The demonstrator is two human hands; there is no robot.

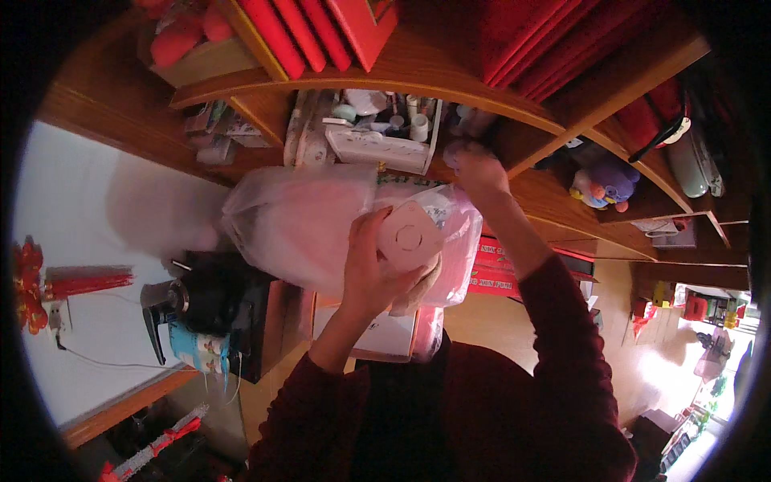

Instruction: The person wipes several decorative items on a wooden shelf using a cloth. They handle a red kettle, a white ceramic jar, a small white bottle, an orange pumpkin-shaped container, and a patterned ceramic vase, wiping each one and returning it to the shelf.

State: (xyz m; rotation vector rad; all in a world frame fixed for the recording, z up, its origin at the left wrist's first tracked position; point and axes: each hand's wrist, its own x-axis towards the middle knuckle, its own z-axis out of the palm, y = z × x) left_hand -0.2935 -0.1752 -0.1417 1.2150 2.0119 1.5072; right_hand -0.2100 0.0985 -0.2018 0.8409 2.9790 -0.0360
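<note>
My left hand [367, 277] grips a small pale box [412, 232] with a ring-shaped mark on its face. A beige cloth [424, 289] hangs beneath the box, against the same hand. My right hand [485, 172] reaches into a wooden shelf compartment, its fingers at a small pale lilac object [453, 155]; blur hides whether they are closed on it. Just left of that hand stands a white organizer [379, 150] full of small bottles and jars. Below the organizer, large packages in translucent plastic [295, 223] lie behind my left hand.
Red folders or boxes [289, 36] fill the upper shelf. A wooden divider [632, 90] runs close to my right arm. Further right sits a purple plush toy [614, 184]. Red printed cartons [491, 265] are below my right forearm. A black appliance [211, 295] stands at left.
</note>
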